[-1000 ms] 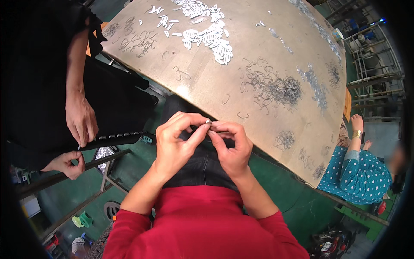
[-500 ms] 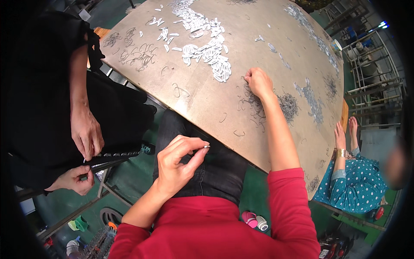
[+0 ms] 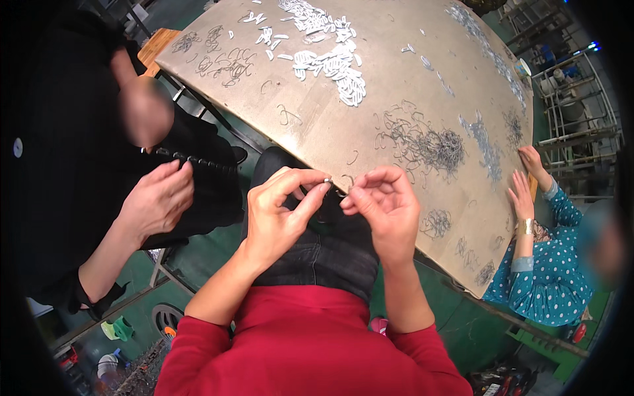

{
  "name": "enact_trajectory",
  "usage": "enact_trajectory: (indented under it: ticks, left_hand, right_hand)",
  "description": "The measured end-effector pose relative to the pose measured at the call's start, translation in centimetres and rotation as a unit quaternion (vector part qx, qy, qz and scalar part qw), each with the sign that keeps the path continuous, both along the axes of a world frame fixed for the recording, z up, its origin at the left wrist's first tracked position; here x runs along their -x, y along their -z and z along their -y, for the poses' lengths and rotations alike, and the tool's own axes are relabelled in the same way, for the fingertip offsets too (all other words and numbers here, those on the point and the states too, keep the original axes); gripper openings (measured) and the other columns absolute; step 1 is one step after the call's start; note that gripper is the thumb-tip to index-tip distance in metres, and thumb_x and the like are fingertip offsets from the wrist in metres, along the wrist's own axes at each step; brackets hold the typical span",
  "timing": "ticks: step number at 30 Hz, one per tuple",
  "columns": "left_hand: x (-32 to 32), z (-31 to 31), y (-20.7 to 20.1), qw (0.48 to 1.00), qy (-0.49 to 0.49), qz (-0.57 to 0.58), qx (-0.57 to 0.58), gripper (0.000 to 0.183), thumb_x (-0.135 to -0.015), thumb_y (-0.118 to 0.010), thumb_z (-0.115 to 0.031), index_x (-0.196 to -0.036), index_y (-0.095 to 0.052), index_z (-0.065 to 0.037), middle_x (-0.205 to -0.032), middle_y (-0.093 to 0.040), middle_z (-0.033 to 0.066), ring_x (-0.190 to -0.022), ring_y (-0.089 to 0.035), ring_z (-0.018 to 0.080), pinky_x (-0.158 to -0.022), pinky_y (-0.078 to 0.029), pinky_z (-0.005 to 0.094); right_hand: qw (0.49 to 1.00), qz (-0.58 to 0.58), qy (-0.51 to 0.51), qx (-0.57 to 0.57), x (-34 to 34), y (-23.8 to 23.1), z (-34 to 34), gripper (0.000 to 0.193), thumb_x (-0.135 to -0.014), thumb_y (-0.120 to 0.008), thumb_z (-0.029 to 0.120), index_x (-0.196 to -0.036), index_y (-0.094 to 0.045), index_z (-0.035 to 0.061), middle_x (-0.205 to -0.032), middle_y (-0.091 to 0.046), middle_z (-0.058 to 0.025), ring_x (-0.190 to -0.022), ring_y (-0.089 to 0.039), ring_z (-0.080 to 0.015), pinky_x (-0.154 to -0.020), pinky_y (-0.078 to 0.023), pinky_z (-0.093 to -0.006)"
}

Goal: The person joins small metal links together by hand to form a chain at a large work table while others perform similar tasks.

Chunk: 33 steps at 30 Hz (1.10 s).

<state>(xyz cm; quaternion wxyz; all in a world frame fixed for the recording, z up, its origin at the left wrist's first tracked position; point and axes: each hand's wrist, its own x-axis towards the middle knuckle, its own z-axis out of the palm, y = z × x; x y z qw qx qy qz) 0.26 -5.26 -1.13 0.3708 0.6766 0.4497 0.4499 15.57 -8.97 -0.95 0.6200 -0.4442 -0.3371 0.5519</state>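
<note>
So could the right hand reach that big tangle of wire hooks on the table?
Probably yes. The right hand is at the table edge, and the wire hook pile lies just beyond it with only bare tabletop between.

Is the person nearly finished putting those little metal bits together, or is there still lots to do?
Done: a heap of pale flat pieces lies on the table, possibly finished ones. In hand: the left hand and right hand pinch one small metal piece between their fingertips. Left: a big tangle of wire hooks waits, so probably plenty.
</note>
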Motion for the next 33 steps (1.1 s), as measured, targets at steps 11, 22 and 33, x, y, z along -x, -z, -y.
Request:
enact_trajectory:
  ticks: [11,22,33]
  left_hand:
    - [0.3,-0.1,0.9,0.999,0.023,-0.004,-0.041,0.014,-0.074,-0.068,-0.001,-0.088,-0.066,-0.001,-0.077,-0.065,0.0069,-0.062,-0.059,0.0131,-0.056,-0.047,0.0241]
    - [-4.9,-15.1,9.4,0.976,0.05,-0.166,-0.131,0.01,-0.076,-0.064,-0.01,-0.085,-0.064,-0.005,-0.085,-0.062,0.0104,-0.082,-0.058,0.0283,-0.069,-0.047,0.0368]
    - [-6.6,-19.0,10.4,0.928,0.139,-0.328,-0.108,0.01,-0.073,-0.062,-0.007,-0.082,-0.057,-0.006,-0.079,-0.059,0.0112,-0.081,-0.057,0.0313,-0.068,-0.047,0.0401]
  right_hand:
    - [0.99,0.053,0.082,-0.101,2.8,1.5,0.6,0.017,-0.083,-0.055,-0.01,-0.089,-0.043,0.0004,-0.092,-0.055,-0.0121,-0.077,-0.062,-0.015,-0.068,-0.053,-0.0246]
    - [0.979,0.131,0.088,-0.13,2.9,2.4,0.8,0.017,-0.08,-0.056,-0.013,-0.081,-0.044,-0.0009,-0.09,-0.056,-0.0125,-0.074,-0.062,-0.0166,-0.066,-0.053,-0.026]
    - [0.977,0.165,0.091,-0.102,1.7,2.8,-0.1,0.013,-0.079,-0.058,-0.012,-0.08,-0.048,-0.0035,-0.088,-0.058,-0.0127,-0.075,-0.064,-0.0161,-0.065,-0.055,-0.0241]
